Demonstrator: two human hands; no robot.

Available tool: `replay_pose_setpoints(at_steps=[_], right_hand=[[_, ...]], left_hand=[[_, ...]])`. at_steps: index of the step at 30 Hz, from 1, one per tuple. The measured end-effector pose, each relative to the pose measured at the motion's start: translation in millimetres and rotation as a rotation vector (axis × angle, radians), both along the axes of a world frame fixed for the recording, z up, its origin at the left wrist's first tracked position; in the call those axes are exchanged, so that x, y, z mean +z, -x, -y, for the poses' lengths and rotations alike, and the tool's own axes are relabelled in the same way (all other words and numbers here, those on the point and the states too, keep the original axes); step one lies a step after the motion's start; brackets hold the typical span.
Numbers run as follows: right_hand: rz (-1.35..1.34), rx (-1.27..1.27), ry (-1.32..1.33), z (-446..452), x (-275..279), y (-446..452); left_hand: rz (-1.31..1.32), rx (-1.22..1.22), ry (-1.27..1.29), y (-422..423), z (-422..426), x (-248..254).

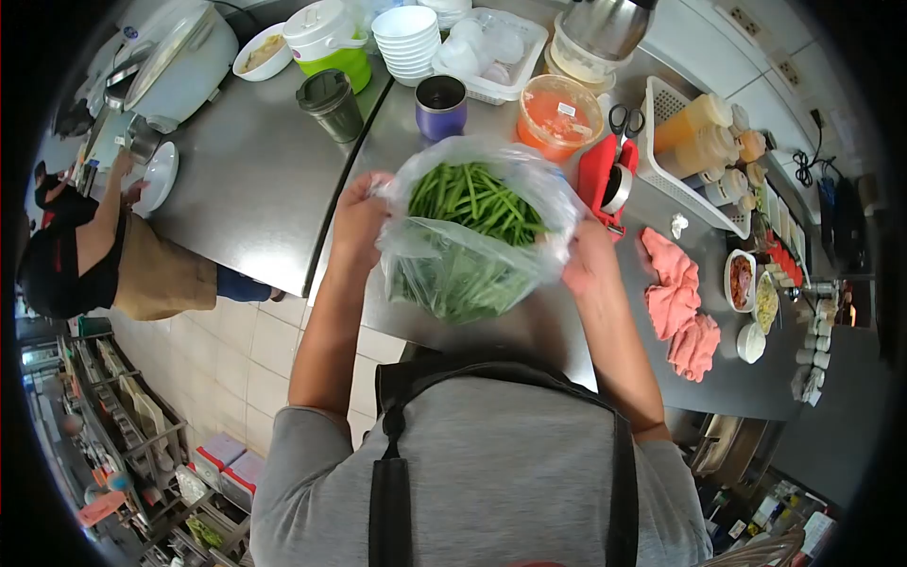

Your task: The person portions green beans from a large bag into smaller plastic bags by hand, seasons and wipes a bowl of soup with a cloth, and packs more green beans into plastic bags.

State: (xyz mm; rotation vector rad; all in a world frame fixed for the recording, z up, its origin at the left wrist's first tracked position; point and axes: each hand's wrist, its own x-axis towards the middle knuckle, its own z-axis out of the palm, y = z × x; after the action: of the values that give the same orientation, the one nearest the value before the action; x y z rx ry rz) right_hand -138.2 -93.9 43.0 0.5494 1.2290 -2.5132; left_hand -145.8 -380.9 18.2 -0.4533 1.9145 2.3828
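Observation:
A clear plastic bag (553, 184) hangs open in front of me over the steel counter. Inside it are cut green beans (472, 200), or similar long green vegetable pieces; more green shows through the bag's near side. My left hand (363, 210) pinches the bag's rim on the left. On the right side, my right hand (588, 253) grips the opposite edge, its fingertips partly hidden by the plastic. Beyond the bag stand a purple cup (441, 118) and a round tub of orange food (557, 118).
Scissors (624, 123) stand in a red holder (595, 175) to the right. Pink cloths (673, 274) lie nearer me, beside a white basket of bottles (694, 180). A co-worker (104, 236) handles a white bowl (162, 178) at the far left. Another cup (331, 106) stands back left.

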Motion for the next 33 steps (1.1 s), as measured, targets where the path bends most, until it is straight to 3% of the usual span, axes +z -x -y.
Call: replay_pose_setpoints(at_steps=[3,5,6,7,8,9,10,12,13,15,17,18,19,21,22,23,25,27,29,30,31,33], right_hand=[[-0.069,-0.116,0.055,-8,3,-61],[-0.124,-0.149,0.107,-23,-29,-79],[-0.031,-0.213,0.103,-34,-69,-85],[0.069,-0.272,0.103,-44,-102,-95],[0.213,-0.245,0.089,-55,-119,-104],[0.2,-0.256,0.093,-62,-121,-107],[0.038,-0.205,0.09,-68,-121,-111],[-0.129,-0.114,0.019,-71,-107,-124],[-0.115,-0.125,0.022,-65,-88,-126],[-0.025,-0.207,0.036,-49,-57,-121],[-0.047,-0.203,0.039,-47,-60,-121],[-0.089,-0.126,-0.114,-46,-66,-121],[-0.129,-0.049,-0.266,-44,-73,-122],[-0.127,-0.033,-0.235,-43,-82,-119],[-0.129,-0.01,-0.221,-46,-84,-117],[-0.125,-0.023,-0.224,-51,-83,-114],[-0.055,0.016,0.204,-57,-69,-108],[-0.061,-0.038,0.225,-47,-25,-101],[-0.134,0.022,0.31,-47,-3,-101],[-0.207,0.027,0.378,-53,-12,-105],[-0.267,0.12,0.485,-66,-31,-111],[-0.22,0.201,0.218,-72,-32,-118]], left_hand=[[-0.133,0.014,-0.087,-3,-21,30],[-0.399,-0.053,-0.212,-6,-29,30],[-0.54,-0.132,-0.016,4,-21,2],[-0.527,-0.138,-0.017,3,-14,-27],[-0.323,-0.14,0.113,3,-8,-52],[-0.141,-0.143,0.242,11,-3,-64],[-0.23,-0.239,0.202,12,3,-66],[-0.232,-0.167,0.124,5,-15,-36],[-0.242,-0.065,0.05,0,-23,-18],[-0.236,-0.042,0.14,-4,-29,-1],[-0.339,-0.155,0.942,-11,-27,-8],[-0.517,-0.143,1.091,-14,-23,-25],[-0.515,-0.154,1.103,-18,-12,-36],[0.042,-0.36,0.693,-24,-6,-35],[0.036,-0.214,0.285,-27,-4,-53],[0.036,-0.229,0.283,-21,-7,-48],[0.123,-0.352,-0.491,-8,-12,-17],[0.139,-0.344,-0.619,-7,-28,20],[0.098,-0.312,-0.91,-10,-31,39],[0.05,-0.593,-1.178,4,-19,19],[0.021,-0.6,-1.176,12,-11,8],[0.035,-0.665,-0.978,17,-2,-3]])
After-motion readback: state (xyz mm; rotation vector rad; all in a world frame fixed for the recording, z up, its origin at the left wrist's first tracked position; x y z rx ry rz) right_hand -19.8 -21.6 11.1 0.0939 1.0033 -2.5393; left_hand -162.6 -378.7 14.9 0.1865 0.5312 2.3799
